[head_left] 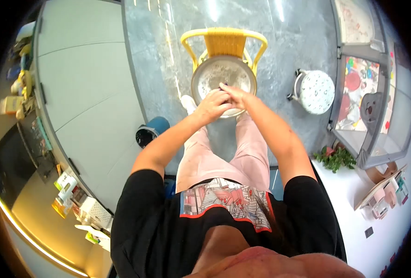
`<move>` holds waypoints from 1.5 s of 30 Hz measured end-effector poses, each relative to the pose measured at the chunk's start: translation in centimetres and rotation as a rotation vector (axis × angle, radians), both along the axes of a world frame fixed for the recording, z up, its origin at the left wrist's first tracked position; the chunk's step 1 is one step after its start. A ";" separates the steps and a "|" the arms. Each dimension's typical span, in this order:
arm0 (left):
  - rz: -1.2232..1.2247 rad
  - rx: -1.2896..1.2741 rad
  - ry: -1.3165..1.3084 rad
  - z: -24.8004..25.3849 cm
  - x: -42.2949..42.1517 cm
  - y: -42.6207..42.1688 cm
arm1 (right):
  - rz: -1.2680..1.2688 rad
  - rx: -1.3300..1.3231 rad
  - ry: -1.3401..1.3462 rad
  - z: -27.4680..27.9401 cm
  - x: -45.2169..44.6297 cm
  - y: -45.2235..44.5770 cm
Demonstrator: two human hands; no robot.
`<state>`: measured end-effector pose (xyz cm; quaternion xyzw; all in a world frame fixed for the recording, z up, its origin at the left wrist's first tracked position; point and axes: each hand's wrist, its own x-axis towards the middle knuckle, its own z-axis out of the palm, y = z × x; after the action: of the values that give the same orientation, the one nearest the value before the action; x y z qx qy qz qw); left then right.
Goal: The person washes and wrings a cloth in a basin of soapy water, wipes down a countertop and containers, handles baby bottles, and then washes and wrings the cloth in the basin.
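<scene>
My left hand (211, 106) and my right hand (236, 97) meet over the near part of a round metal basin (197, 91). Fingers of both are closed and pressed against each other. A small dark bit of something shows by the right fingertips, too little to name; whatever lies between the palms is hidden. Inside the basin, the surface looks cloudy and greyish with whitish patches, like suds. The basin rests on a yellow chair (225, 42) with a woven back, which stands in front of my legs.
A blue bin (158, 125) with a dark liner stands left, beside grey-green cabinets (90, 83). To the right are a round patterned stool (317, 91) on casters, a playpen (376, 55) with toys, and a leafy plant (336, 158) on a white surface.
</scene>
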<state>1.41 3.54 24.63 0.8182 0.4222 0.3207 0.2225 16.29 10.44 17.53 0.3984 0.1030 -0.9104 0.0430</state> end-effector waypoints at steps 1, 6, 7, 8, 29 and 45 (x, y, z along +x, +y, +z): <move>0.107 -0.035 0.025 1.0 -0.3 -0.6 | -0.038 0.081 -0.104 1.4 0.0 0.0; 0.866 -0.532 0.017 8.5 0.5 -4.0 | -0.115 0.439 -0.086 10.1 0.3 -0.5; 0.904 -0.826 -0.263 8.4 -0.1 -4.2 | -0.138 0.526 -0.025 11.9 0.5 -0.5; 0.913 -1.113 -0.557 8.4 -0.5 -4.5 | -0.157 0.607 0.041 13.6 1.0 -0.7; 0.625 -0.690 -1.144 30.0 0.8 -15.2 | 0.089 1.428 0.054 28.4 3.2 -8.8; 0.770 -0.459 -1.224 25.5 -0.5 -25.7 | -0.224 0.997 0.308 41.3 -3.8 -17.9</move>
<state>0.91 -22.18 50.10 0.2222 0.5353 0.6766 0.4541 12.51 -7.49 58.85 0.2406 0.4850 -0.7981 -0.2643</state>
